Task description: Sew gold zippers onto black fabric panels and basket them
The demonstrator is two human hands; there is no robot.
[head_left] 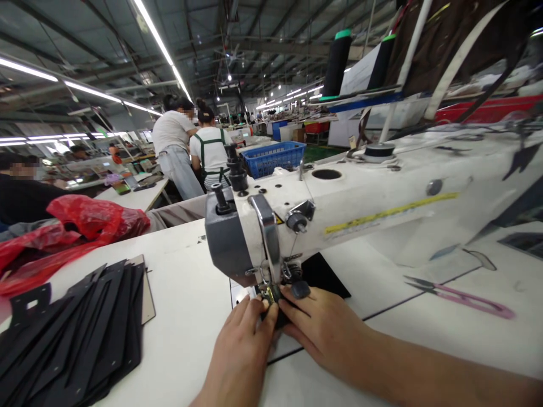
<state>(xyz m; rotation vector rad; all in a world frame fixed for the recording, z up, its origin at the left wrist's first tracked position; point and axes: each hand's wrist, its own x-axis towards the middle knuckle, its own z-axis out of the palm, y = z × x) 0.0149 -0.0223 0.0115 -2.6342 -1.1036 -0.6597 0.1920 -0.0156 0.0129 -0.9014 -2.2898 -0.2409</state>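
A white sewing machine [360, 198] with a grey front cover reaches across the table. Close to its needle area, my left hand [244, 333] has its fingers bent together at the left edge of a small dark piece with a gold-coloured strip [271, 295]. My right hand [322, 322] presses its fingertips on the right side of that piece, by the presser foot. Behind my right hand a black flat panel [324, 276] lies under the machine arm. The fingertips and the piece's lower part are partly hidden.
Black cut pieces [93, 333] are stacked at the left, beside a red plastic bag [97, 220]. Pink-handled snips [475, 299] lie at the right. Thread cones [337, 65] stand above the machine. Beyond are a blue basket [274, 158] and two people [173, 141] standing.
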